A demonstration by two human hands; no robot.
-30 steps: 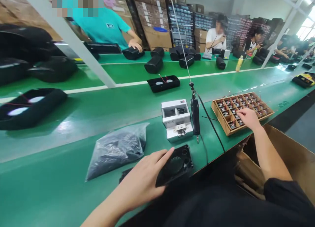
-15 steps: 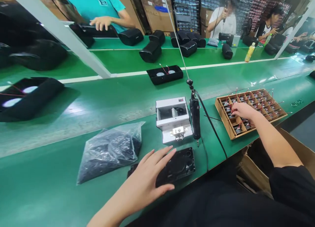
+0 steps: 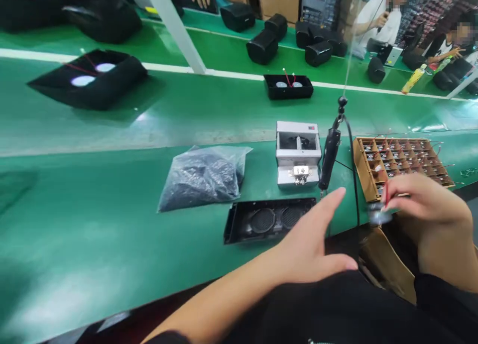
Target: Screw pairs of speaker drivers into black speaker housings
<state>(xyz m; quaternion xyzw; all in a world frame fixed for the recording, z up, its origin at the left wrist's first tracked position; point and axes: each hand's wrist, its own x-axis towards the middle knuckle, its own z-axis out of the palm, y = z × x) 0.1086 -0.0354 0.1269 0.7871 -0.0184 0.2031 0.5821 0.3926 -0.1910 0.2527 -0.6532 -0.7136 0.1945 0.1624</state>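
My right hand (image 3: 421,199) pinches the red wire of a small round speaker driver (image 3: 379,214), which hangs blurred below the fingers. It is just in front of the partitioned cardboard box (image 3: 360,170) that holds several more drivers with wires. My left hand (image 3: 309,244) reaches right with thumb and fingers spread, holding nothing. Partly behind it lies an open black speaker housing (image 3: 239,224) with two round grilles. A black electric screwdriver (image 3: 329,157) hangs on a cord beside a grey screw feeder (image 3: 298,155).
Left of the feeder lies a clear plastic bag (image 3: 203,177) of dark parts. Two black housings with drivers, one on the left (image 3: 108,85) and one farther back (image 3: 288,87), sit on the green bench. Co-workers (image 3: 381,23) work across it.
My right hand has lifted a speaker driver out of the cardboard box toward me. My left hand has moved right, uncovering much of the black housing. The view has turned.
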